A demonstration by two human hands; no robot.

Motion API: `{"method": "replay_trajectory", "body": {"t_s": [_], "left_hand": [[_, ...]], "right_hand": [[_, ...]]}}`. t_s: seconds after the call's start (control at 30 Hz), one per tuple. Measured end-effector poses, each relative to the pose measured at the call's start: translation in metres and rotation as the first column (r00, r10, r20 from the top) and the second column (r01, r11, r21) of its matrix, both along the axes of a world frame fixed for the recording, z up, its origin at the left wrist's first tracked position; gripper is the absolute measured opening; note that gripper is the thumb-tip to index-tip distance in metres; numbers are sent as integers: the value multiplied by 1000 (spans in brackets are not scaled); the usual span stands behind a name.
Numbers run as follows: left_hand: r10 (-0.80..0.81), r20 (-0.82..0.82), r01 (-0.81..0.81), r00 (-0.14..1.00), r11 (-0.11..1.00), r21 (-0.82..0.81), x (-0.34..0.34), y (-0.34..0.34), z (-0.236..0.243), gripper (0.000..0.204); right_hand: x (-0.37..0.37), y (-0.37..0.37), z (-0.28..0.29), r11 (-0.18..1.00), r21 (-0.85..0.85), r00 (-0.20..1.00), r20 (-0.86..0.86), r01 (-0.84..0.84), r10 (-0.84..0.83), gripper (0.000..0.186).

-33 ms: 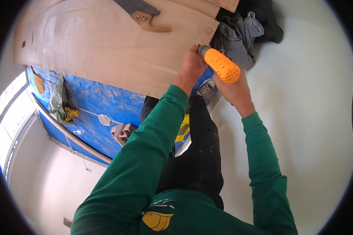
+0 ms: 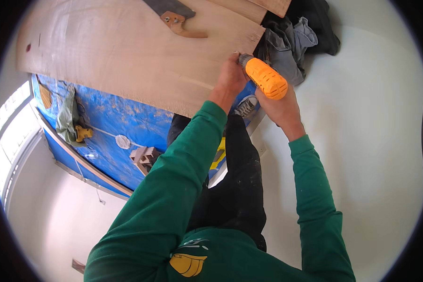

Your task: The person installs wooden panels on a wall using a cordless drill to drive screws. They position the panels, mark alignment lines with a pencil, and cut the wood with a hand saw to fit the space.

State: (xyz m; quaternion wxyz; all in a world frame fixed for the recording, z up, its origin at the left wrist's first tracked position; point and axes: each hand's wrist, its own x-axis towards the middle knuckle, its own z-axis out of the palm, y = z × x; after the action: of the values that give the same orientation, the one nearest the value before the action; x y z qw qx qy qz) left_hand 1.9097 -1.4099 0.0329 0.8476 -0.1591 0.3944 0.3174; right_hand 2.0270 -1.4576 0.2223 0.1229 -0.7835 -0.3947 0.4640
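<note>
My right hand (image 2: 283,109) is wrapped round the handle of an orange cordless drill (image 2: 267,79), whose chuck points up and left toward the corner of a wide plywood sheet (image 2: 127,56). Close beside the chuck is my left hand (image 2: 229,79), over the sheet's near right edge. Its fingers are bent together at the drill's front end; what they pinch, if anything, is too small to make out. A handsaw (image 2: 181,26) with a wooden handle lies flat on the plywood, beyond my left hand.
Grey and black clothes (image 2: 289,49) lie in a heap right of the plywood, against a white wall (image 2: 357,141). Blue sheeting (image 2: 113,117) covers the floor at left, with wood blocks (image 2: 143,157), a broom head (image 2: 45,96) and a yellow tool (image 2: 83,134). My shoe (image 2: 246,105) stands below the drill.
The view has shifted slightly, so the saw and floor things sit a little differently in the picture. Both hands and the drill keep the same hold.
</note>
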Motion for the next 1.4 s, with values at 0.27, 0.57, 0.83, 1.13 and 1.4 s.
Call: {"method": "replay_trajectory", "body": {"t_s": [0.27,0.57,0.83,1.13,1.4], "left_hand": [[58,-35,-59,998,998,-32,-7,24,-24,40],[55,53,-43,997,976,-211,-20,47,-53,40],[124,8,-108,992,889,-445,-24,61,-95,27],[74,-65,-97,995,851,-516,-21,74,-92,23],[103,-79,-129,992,843,-523,-19,71,-87,24]], "right_hand": [[-20,36,-12,989,40,985,107,-139,134,30],[-27,65,-40,985,-144,989,101,-90,105,37],[-30,72,-38,977,-188,985,120,-98,122,38],[-30,83,-43,973,-184,981,108,-140,161,43],[-33,89,-41,961,-269,994,70,-59,80,37]]}}
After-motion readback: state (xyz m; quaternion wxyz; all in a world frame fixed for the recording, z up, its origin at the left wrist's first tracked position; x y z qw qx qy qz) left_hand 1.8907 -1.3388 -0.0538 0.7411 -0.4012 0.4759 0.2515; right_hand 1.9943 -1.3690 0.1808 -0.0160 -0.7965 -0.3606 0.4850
